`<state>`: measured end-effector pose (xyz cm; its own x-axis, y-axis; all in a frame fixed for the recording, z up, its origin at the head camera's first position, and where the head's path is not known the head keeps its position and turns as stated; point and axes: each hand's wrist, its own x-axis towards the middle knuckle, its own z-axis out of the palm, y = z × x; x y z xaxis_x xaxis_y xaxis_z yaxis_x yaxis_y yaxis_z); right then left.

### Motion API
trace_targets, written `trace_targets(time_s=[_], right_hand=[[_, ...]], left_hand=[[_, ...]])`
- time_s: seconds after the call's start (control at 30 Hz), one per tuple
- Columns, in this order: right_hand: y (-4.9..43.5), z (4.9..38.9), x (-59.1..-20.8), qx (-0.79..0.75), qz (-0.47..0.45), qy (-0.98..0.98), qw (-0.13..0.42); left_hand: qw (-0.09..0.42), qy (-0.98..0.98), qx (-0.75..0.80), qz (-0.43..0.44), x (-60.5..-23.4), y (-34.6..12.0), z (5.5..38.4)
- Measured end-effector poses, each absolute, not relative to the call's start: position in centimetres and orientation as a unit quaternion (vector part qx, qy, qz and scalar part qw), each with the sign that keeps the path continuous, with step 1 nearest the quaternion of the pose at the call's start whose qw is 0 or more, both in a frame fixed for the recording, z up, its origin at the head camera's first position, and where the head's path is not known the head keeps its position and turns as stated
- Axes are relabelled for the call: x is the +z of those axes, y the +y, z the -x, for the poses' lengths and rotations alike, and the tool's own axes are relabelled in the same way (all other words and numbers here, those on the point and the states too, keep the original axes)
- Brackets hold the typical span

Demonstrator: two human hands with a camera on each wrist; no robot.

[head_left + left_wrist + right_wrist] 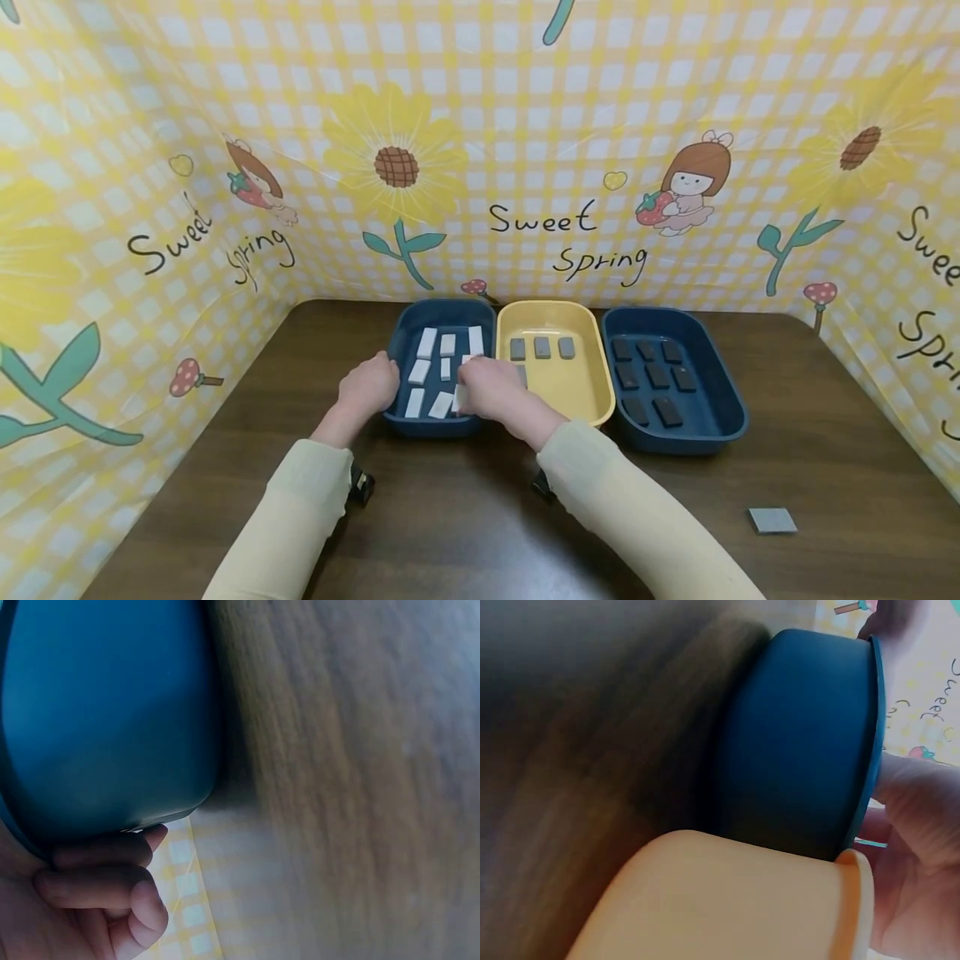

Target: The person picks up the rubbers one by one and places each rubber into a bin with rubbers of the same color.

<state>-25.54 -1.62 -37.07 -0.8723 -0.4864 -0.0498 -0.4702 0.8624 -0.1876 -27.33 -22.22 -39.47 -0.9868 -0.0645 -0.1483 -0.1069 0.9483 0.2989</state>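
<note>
My left hand grips the left rim of the left blue tray, its fingers curled beside the tray wall in the left wrist view. Inside that tray lie several white tiles in rough rows. Over the tray's front right part, my right hand pinches a white tile at its fingertips, low among the others. Part of this tile is hidden by the fingers. The right wrist view shows the right hand just over the tray rim, with its fingers mostly hidden behind the wall.
Beside it stands a yellow tray with several grey tiles. A second blue tray, farther right, holds several dark tiles. One grey tile lies on the wooden table at front right. A patterned cloth hangs behind.
</note>
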Motion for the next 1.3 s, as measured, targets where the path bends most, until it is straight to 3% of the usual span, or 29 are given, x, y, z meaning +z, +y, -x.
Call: trace_targets(time_s=[0.53, 1.3], right_hand=[[-3.8, 26.9, -37.8, 0.084, 0.247, 0.962, 0.076], [-3.6, 27.1, -37.6, 0.055, 0.258, 0.961, 0.079]], left_hand=[[0.067, 0.987, 0.142, 0.044, -39.7, -22.2, 27.4], [0.062, 0.987, 0.142, 0.039, -39.8, -22.3, 27.5]])
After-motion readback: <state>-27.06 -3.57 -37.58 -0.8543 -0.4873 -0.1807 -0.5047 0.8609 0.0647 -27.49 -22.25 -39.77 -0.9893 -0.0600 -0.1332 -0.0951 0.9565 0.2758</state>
